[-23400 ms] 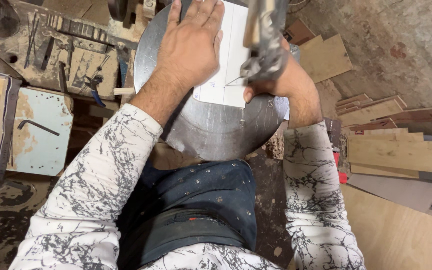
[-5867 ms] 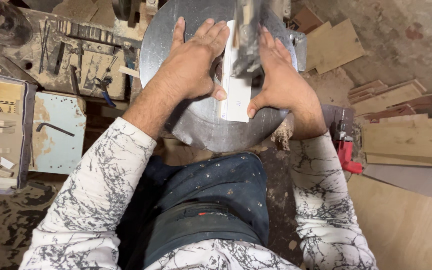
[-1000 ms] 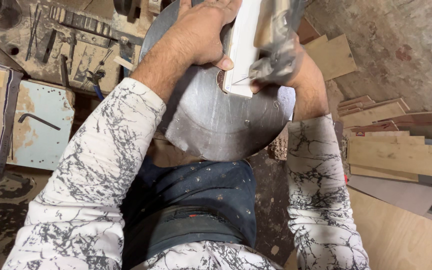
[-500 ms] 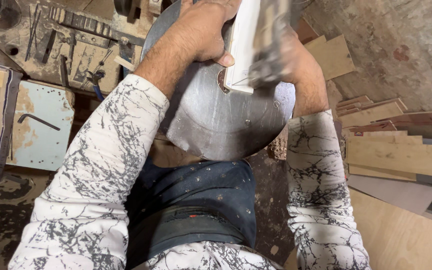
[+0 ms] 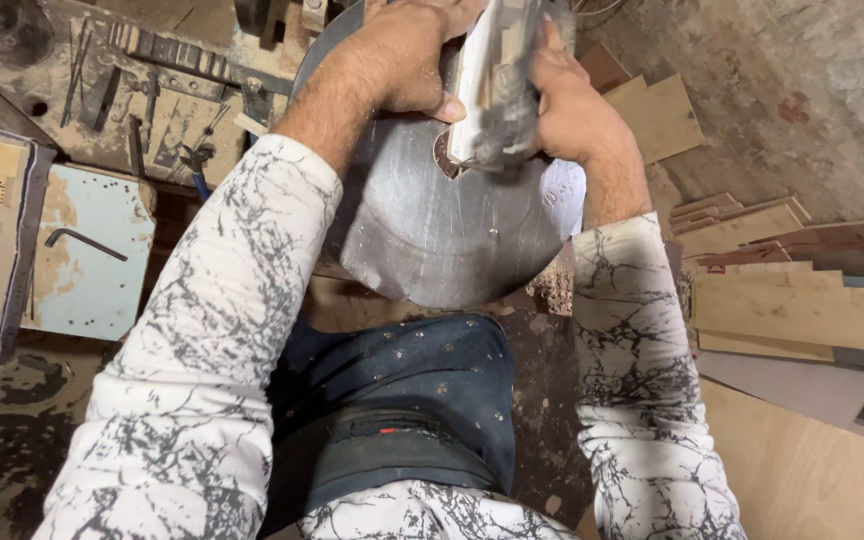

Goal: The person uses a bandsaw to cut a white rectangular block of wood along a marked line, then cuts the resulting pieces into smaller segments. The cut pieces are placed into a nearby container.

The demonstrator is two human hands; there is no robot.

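Observation:
A round grey metal saw table (image 5: 432, 230) stands in front of me, with a small hole near its middle. A narrow white board (image 5: 474, 75) lies on it, running away from me toward the top edge of the view. My left hand (image 5: 402, 55) presses flat on the board's left side. My right hand (image 5: 562, 100) holds the board's right side. A dark, blurred machine part (image 5: 512, 90) hangs over the board between my hands and hides part of it. My fingertips are cut off by the top of the frame.
A dusty workbench (image 5: 102, 90) with metal tools lies at the upper left. A pale blue panel (image 5: 87, 250) with a hex key (image 5: 87, 240) is on the left. Stacked wooden boards and offcuts (image 5: 792, 300) fill the right side.
Both hands and the white board have shifted farther away from me across the round table. The board is much narrower than in the earliest frame.

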